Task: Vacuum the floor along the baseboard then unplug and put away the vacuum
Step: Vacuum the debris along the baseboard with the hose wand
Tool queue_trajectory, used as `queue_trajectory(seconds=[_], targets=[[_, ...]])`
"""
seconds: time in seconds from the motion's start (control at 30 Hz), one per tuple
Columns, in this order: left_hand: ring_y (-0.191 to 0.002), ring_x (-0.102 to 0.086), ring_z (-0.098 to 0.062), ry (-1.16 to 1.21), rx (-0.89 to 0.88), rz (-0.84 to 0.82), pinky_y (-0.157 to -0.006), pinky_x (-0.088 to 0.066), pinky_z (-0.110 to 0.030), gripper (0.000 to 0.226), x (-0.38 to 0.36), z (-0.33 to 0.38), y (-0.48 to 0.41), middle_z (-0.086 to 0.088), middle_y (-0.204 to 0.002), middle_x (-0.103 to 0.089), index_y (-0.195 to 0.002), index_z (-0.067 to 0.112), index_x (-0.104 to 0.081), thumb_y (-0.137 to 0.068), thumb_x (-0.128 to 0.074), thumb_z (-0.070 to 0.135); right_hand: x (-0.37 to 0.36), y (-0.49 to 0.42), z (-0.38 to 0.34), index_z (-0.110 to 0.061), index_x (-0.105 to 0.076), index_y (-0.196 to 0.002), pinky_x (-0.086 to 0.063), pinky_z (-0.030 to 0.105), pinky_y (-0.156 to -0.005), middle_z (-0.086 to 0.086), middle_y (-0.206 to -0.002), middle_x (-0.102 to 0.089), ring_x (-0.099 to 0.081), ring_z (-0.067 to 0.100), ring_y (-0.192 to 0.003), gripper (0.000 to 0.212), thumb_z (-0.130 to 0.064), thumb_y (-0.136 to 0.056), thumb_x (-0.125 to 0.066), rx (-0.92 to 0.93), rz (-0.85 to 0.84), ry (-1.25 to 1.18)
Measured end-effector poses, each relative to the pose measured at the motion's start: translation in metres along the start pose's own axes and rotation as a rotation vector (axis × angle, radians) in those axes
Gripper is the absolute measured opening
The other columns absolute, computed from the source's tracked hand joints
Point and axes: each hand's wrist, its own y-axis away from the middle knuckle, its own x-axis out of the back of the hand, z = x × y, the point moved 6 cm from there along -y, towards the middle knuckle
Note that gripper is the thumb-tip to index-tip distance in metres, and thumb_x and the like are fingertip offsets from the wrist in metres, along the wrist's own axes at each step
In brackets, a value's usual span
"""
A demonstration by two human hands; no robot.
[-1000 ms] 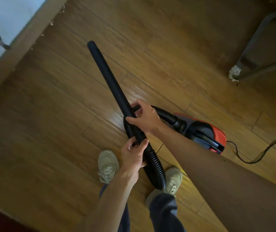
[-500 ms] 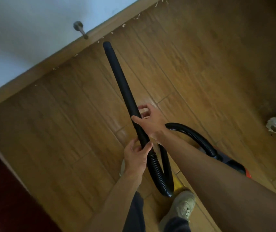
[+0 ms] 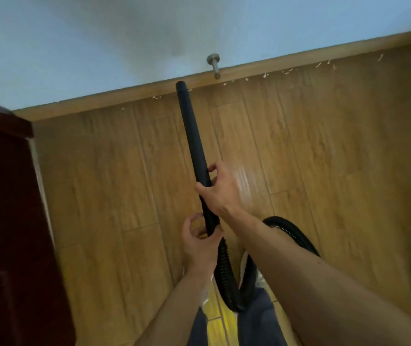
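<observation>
Gripping the vacuum wand (image 3: 192, 136), your right hand (image 3: 221, 191) and left hand (image 3: 198, 245) both curl round it, tip right by the baseboard (image 3: 124, 99).

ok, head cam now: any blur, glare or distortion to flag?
Head view: motion blur smears the right hand and its forearm; a glare patch shines on the floor beside it; wide-angle distortion slightly bows the baseboard; a dark shadow smudges the wall; the wand reads fairly sharp.
</observation>
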Motion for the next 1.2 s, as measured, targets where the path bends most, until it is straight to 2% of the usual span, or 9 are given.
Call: queue_trajectory(seconds=[0.1, 0.33, 0.47, 0.6, 0.73, 0.87, 0.93, 1.07, 1.2], targets=[[-0.059, -0.063, -0.022, 0.061, 0.006, 0.063, -0.052, -0.049, -0.031, 0.037, 0.009, 0.005, 0.001, -0.016, -0.077, -0.068, -0.108, 0.014, -0.059, -0.079, -0.078, 0.001, -0.015, -0.001, -0.013, -0.024, -0.046, -0.106, -0.059, 0.041, -0.066, 0.004, -0.091, -0.065, -0.066, 0.020, -0.076, 0.034, -0.027, -0.085, -0.072, 0.036, -0.059, 0.053], [-0.061, -0.064, -0.027, 0.132, -0.006, 0.180, -0.061, -0.055, -0.043, 0.033, 0.015, 0.011, 0.004, -0.017, -0.077, -0.070, -0.105, 0.019, -0.061, -0.081, -0.075, 0.002, -0.032, -0.013, -0.023, -0.019, -0.049, -0.116, -0.051, 0.026, -0.054, 0.006, -0.094, -0.069, -0.068, 0.018, -0.075, 0.036, -0.028, -0.088, -0.070, 0.103, -0.219, 0.119], [-0.062, -0.068, -0.029, 0.146, -0.029, 0.232, -0.063, -0.058, -0.046, 0.034, 0.025, 0.012, 0.000, -0.013, -0.075, -0.073, -0.101, 0.028, -0.063, -0.080, -0.076, 0.005, -0.048, -0.017, -0.028, -0.019, -0.047, -0.112, -0.061, 0.039, -0.063, 0.006, -0.089, -0.069, -0.070, 0.022, -0.074, 0.035, -0.023, -0.086, -0.071, 0.082, -0.292, 0.075], [-0.058, -0.067, -0.028, 0.169, -0.026, 0.266, -0.063, -0.058, -0.048, 0.033, 0.039, 0.015, -0.016, -0.014, -0.069, -0.072, -0.098, 0.030, -0.063, -0.080, -0.075, 0.004, -0.075, -0.032, -0.030, -0.019, -0.046, -0.110, -0.061, 0.042, -0.064, 0.010, -0.089, -0.070, -0.072, 0.024, -0.074, 0.035, -0.020, -0.085, -0.071, 0.055, -0.347, 0.070], [-0.054, -0.066, -0.021, 0.241, -0.008, 0.271, -0.057, -0.056, -0.039, 0.030, 0.055, 0.023, -0.045, -0.013, -0.067, -0.073, -0.099, 0.025, -0.064, -0.082, -0.073, 0.003, -0.113, -0.050, -0.034, -0.019, -0.047, -0.117, -0.061, 0.040, -0.067, 0.008, -0.092, -0.069, -0.070, 0.021, -0.075, 0.039, -0.021, -0.086, -0.070, 0.029, -0.336, 0.068], [-0.045, -0.062, -0.009, 0.282, 0.001, 0.278, -0.045, -0.052, -0.025, 0.027, 0.074, 0.031, -0.074, 0.000, -0.054, -0.069, -0.101, 0.020, -0.064, -0.082, -0.074, 0.003, -0.145, -0.064, -0.044, -0.021, -0.049, -0.115, -0.058, 0.035, -0.064, 0.007, -0.092, -0.068, -0.068, 0.020, -0.074, 0.036, -0.020, -0.086, -0.070, 0.060, -0.301, 0.086], [-0.042, -0.060, -0.006, 0.283, 0.008, 0.276, -0.041, -0.049, -0.021, 0.025, 0.082, 0.035, -0.088, 0.003, -0.051, -0.068, -0.099, 0.020, -0.064, -0.082, -0.075, 0.006, -0.159, -0.072, -0.047, -0.021, -0.049, -0.115, -0.060, 0.038, -0.065, 0.008, -0.092, -0.069, -0.069, 0.022, -0.075, 0.036, -0.019, -0.086, -0.069, 0.061, -0.296, 0.089], [-0.054, -0.065, -0.022, 0.308, 0.088, 0.259, -0.053, -0.055, -0.034, 0.028, 0.093, 0.037, -0.117, -0.013, -0.066, -0.073, -0.103, 0.021, -0.065, -0.081, -0.076, 0.007, -0.182, -0.089, -0.050, -0.025, -0.049, -0.113, -0.061, 0.047, -0.066, 0.004, -0.084, -0.069, -0.070, 0.021, -0.071, 0.036, -0.026, -0.083, -0.070, 0.063, -0.274, 0.131], [-0.057, -0.066, -0.024, 0.320, 0.105, 0.245, -0.054, -0.055, -0.035, 0.026, 0.102, 0.040, -0.136, -0.016, -0.070, -0.073, -0.102, 0.021, -0.065, -0.082, -0.075, 0.007, -0.197, -0.100, -0.056, -0.022, -0.050, -0.115, -0.061, 0.047, -0.067, 0.005, -0.086, -0.068, -0.070, 0.021, -0.071, 0.037, -0.024, -0.084, -0.070, 0.054, -0.269, 0.129]])
